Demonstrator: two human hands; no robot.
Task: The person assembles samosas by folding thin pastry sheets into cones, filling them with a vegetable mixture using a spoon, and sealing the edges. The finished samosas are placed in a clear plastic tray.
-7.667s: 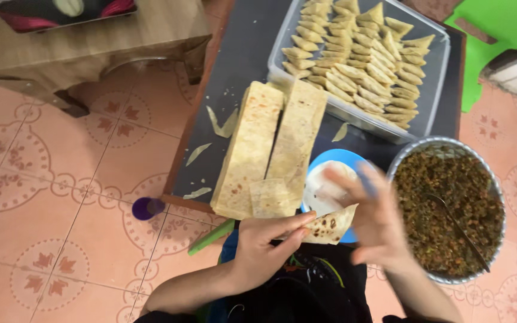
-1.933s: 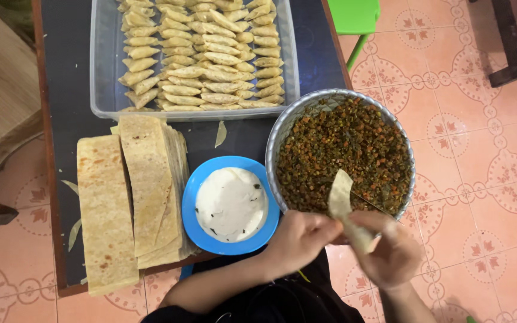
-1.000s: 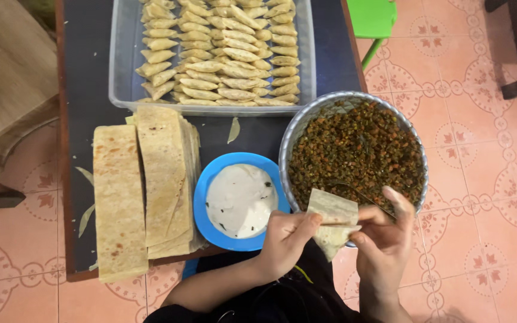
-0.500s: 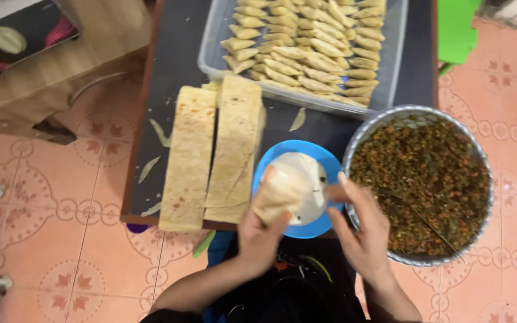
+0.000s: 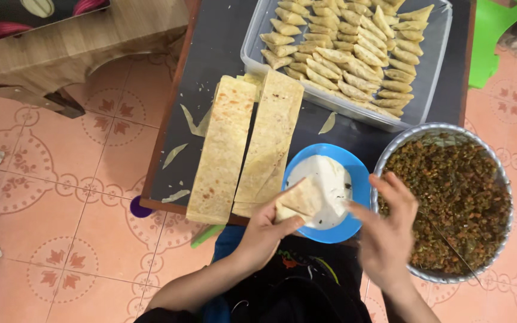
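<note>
Your left hand (image 5: pixel 264 230) grips a folded wrap (image 5: pixel 299 200) over the blue bowl (image 5: pixel 360 179); right hand (image 5: pixel 390 230) open. Dark desk (image 5: pixel 210 48), tiled floor (image 5: pixel 61 179).

A: Lighting is even, soft, indoor. No single source visible. Colours warm, exposure fine.

B: Shadows?

A: Faint only. Slight one under the dark table (image 5: pixel 222 36) edge onto the tiled floor (image 5: pixel 61 197). No hard edges.

B: Glare?

A: Mild sheen on the clear plastic tray (image 5: pixel 438 66) rim and the metal bowl (image 5: pixel 498 173) rim. Nothing blown out.

B: Sharpness?

A: Middle is crisp. Right hand (image 5: pixel 387 233) shows motion blur at the fingers; left hand (image 5: pixel 264 230) is sharper. Slight wide-angle bend at the frame edges, corners a bit soft.
</note>
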